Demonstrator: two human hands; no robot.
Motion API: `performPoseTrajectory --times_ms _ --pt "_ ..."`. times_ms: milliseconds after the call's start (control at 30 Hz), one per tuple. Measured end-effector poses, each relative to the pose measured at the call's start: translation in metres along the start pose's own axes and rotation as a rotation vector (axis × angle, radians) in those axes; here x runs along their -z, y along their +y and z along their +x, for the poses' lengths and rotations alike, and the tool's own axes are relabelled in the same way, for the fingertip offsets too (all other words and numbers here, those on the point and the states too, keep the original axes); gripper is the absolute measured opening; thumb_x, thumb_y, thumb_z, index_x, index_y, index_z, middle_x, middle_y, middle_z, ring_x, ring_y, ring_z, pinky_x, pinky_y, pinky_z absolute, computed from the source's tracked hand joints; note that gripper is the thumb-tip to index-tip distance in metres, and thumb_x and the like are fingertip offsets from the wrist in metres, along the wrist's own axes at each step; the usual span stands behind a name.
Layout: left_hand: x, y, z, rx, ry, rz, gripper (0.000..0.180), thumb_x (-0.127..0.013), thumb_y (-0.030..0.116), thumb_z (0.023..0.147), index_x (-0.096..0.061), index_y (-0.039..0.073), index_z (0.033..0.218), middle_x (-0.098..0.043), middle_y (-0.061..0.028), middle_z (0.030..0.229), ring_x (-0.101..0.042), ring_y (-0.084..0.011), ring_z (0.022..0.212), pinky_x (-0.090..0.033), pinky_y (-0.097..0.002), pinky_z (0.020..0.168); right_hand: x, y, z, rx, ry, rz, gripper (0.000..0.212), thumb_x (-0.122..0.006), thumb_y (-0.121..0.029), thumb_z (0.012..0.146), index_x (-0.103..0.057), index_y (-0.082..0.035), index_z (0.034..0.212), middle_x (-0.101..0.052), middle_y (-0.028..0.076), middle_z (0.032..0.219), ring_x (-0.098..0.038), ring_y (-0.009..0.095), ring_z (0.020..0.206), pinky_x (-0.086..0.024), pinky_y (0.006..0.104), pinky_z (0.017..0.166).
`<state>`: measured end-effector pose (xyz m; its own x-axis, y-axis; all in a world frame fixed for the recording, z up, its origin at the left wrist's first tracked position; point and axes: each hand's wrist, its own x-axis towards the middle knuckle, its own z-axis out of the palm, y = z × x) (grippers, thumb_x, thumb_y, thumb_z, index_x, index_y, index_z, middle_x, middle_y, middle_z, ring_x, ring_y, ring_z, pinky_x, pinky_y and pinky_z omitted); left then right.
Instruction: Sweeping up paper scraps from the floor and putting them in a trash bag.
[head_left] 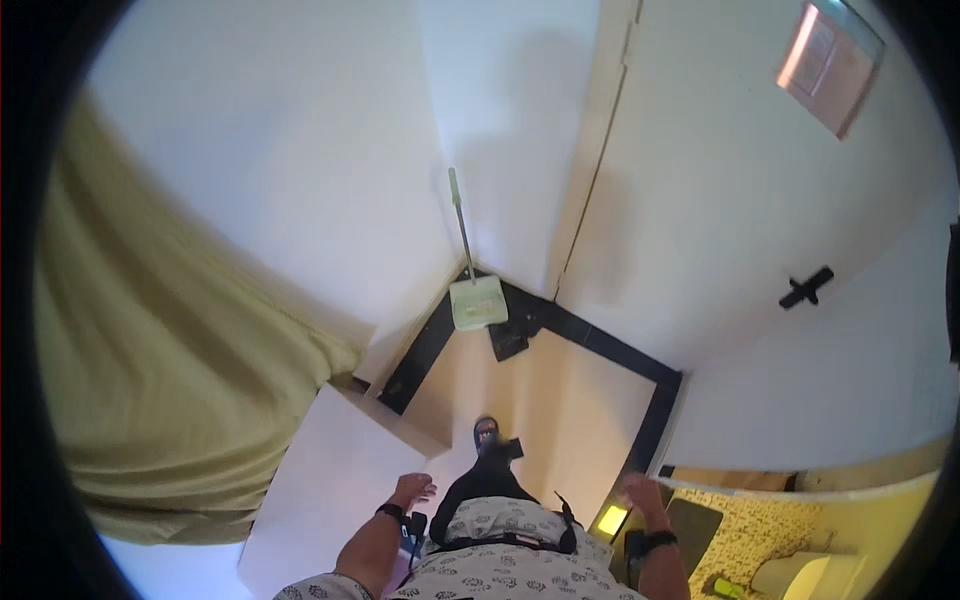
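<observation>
My left hand [415, 489] hangs at my left side near the white cabinet. Its fingers are loosely bent and a little apart, with nothing seen in them. My right hand [641, 492] is held out on the right, close to the dark floor border. It is smeared by motion, so its finger shape is unclear. Ahead in the corner, a pale green long-handled dustpan [478, 303] leans with its handle up against the wall. Beside it lies a flat black object [511, 338] whose kind I cannot make out. Neither hand touches these.
A white cabinet [325, 480] stands at left under an olive-green curtain [170, 380]. A white door [740, 190] with a black handle [806, 288] is at right. A black border [600, 338] edges the beige floor [560, 410]. A patterned yellow surface [760, 530] lies at lower right.
</observation>
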<state>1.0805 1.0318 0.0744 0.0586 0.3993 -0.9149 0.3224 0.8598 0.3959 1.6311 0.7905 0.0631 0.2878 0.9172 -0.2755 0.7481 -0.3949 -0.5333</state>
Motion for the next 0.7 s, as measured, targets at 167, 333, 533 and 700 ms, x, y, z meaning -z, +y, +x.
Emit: performPoseTrajectory --times_ms 167,333,533,700 --pt "0.050 0.119 0.086 -0.196 0.028 -0.003 0.011 -0.063 0.022 0.092 -0.062 0.011 0.096 -0.070 -0.0095 0.089 -0.070 -0.0204 0.071 -0.055 -0.0337 0.057 -0.001 -0.030 -0.044 -0.986 -0.091 1.092 0.020 -0.066 -0.014 0.090 -0.060 -0.007 0.073 -0.063 0.007 0.065 -0.063 0.019 0.052 -0.048 0.0329 0.042" --pt "0.074 0.241 0.139 -0.191 -0.013 -0.047 0.019 -0.059 0.024 0.094 -0.063 0.011 0.106 -0.070 -0.0081 0.090 -0.069 -0.0207 0.074 -0.056 -0.0349 0.069 -0.038 -0.036 -0.040 -0.606 -0.197 0.461 0.019 -0.069 -0.026 0.082 -0.066 -0.008 0.078 -0.066 0.010 0.071 -0.065 0.027 0.059 -0.050 0.0404 0.049" --pt "0.010 0.388 0.149 -0.189 0.038 -0.094 0.033 -0.059 0.026 0.095 -0.058 0.008 0.123 -0.069 -0.0109 0.104 -0.068 -0.0232 0.088 -0.056 -0.0398 0.078 -0.039 -0.006 0.023 -0.097 -0.325 -0.191 0.027 -0.068 -0.037 0.075 -0.069 -0.011 0.083 -0.069 0.015 0.079 -0.069 0.035 0.075 -0.053 0.0472 0.065" --pt "-0.036 0.496 0.163 -0.280 0.108 -0.205 0.023 -0.060 0.025 0.095 -0.060 0.008 0.111 -0.069 -0.0089 0.100 -0.066 -0.0196 0.078 -0.054 -0.0363 0.067 0.062 -0.051 0.142 -0.425 -0.255 0.347 0.022 -0.065 -0.028 0.084 -0.069 -0.006 0.081 -0.068 0.015 0.076 -0.069 0.030 0.070 -0.055 0.0430 0.061"
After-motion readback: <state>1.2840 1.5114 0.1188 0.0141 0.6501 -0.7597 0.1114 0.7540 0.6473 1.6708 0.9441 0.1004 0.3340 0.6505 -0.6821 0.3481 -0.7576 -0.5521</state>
